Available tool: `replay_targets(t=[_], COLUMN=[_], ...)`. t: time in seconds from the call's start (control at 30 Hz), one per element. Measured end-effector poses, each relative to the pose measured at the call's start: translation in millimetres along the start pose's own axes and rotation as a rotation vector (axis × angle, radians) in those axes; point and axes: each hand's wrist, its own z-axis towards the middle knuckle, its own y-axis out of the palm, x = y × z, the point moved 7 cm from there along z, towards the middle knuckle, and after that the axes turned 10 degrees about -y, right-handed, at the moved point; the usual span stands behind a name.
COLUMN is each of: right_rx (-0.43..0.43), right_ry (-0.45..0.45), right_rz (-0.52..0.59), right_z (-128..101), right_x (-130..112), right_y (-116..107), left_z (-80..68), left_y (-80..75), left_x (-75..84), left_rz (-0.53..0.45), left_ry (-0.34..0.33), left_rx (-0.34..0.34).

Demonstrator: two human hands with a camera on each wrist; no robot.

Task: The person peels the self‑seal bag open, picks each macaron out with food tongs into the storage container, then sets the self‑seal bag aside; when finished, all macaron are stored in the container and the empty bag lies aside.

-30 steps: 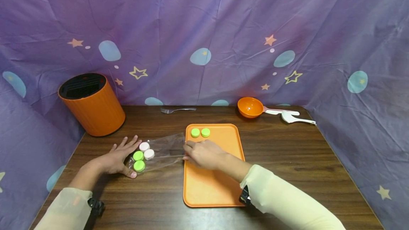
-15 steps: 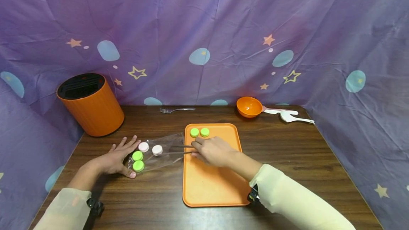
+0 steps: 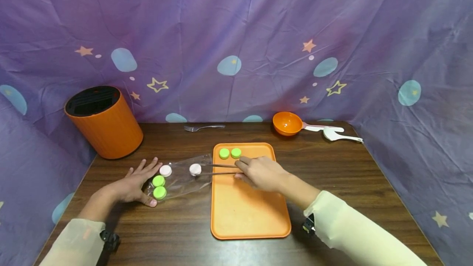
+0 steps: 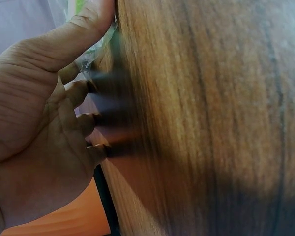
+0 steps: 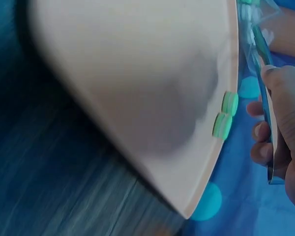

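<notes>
Head view: your right hand (image 3: 260,171) grips metal tongs (image 3: 218,169) that pinch a white cap (image 3: 195,169) at the clear bag (image 3: 184,175) mouth, beside the orange tray (image 3: 247,212); your left hand (image 3: 134,184), fingers spread, presses the bag on the table (image 3: 332,175). Left wrist: fingers (image 4: 83,91) flat on wood. Right wrist: fingers (image 5: 285,98) curl round the tongs (image 5: 265,78), near two green caps (image 5: 226,113) on the tray (image 5: 137,73)

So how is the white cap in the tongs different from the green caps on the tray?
The white cap is pale and gripped by tongs over the clear bag; the green caps are bright and lie loose. The white cap is alone, off the tray; the green caps sit paired at its far edge. All are small round discs.
</notes>
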Motion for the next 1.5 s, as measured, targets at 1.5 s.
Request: replay_targets(t=[1.5], right_rx=[0.069], right_ry=[0.240], right_rz=[-0.035], right_z=[-127.3], right_x=[63.9], right_y=[-18.5], left_z=[0.4], left_y=[1.7], left_x=[-3.4], left_rz=[-0.050], left_ry=[0.028], left_rx=[-0.013])
